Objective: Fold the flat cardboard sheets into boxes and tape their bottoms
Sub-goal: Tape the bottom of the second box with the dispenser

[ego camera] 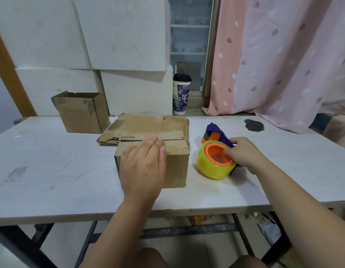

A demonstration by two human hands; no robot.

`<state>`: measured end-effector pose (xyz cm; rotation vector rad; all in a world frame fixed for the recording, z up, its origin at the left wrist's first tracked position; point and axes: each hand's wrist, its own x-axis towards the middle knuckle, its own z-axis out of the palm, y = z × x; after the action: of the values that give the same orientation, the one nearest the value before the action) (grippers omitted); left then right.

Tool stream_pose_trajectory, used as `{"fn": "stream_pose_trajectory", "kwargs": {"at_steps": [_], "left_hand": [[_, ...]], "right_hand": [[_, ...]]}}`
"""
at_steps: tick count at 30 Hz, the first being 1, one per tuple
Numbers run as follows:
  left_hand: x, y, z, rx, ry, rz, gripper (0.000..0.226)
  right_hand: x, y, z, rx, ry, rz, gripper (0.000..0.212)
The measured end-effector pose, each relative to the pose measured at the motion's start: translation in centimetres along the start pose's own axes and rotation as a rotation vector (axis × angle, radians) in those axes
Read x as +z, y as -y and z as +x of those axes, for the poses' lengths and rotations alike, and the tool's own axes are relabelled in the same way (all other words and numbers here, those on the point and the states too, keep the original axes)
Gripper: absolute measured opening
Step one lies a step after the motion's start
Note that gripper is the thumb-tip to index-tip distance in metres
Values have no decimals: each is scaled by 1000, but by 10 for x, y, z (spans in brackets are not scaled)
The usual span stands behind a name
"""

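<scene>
On the white table [51, 171] in front of you, your left hand [142, 167] lies flat, fingers straight and together, across the top and near face of a small brown cardboard box [177, 167] standing with its flaps folded shut. Your palm covers the box's left half.

Just to the right of the box, your right hand [243, 153] grips a tape dispenser with a purple body and an orange hub carrying a yellowish clear tape roll [212, 167]. Your thumb hooks into the orange hub and your fingers curl round the far side. The dispenser rests on the table, near the box without touching it.

Directly behind the box lies a stack of flat brown cardboard sheets [148, 124]. An open-topped brown cardboard box [80, 113] stands at the table's far left. A dark stain [253, 125] marks the far right of the tabletop.

Beyond the table stand large white blocks [119, 35], a patterned paper cup with a black lid [181, 93], and a pink curtain [283, 55].
</scene>
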<state>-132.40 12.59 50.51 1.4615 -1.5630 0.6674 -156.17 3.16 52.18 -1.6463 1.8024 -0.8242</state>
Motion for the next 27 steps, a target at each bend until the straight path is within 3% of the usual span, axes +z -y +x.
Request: {"fn": "stream_pose_trajectory", "kwargs": {"at_steps": [6, 11, 18, 27], "left_hand": [[0, -6, 9, -53, 57, 7, 40], [-1, -12, 16, -79, 99, 25, 40], [1, -15, 18, -98, 170, 14, 27], [-1, -11, 19, -101, 208, 3, 19]], "right_hand": [[-6, 21, -7, -185, -134, 433, 32], [-19, 59, -16, -310, -7, 639, 34], [-11, 100, -19, -388, 89, 590, 26], [7, 128, -28, -623, -96, 315, 39]]}}
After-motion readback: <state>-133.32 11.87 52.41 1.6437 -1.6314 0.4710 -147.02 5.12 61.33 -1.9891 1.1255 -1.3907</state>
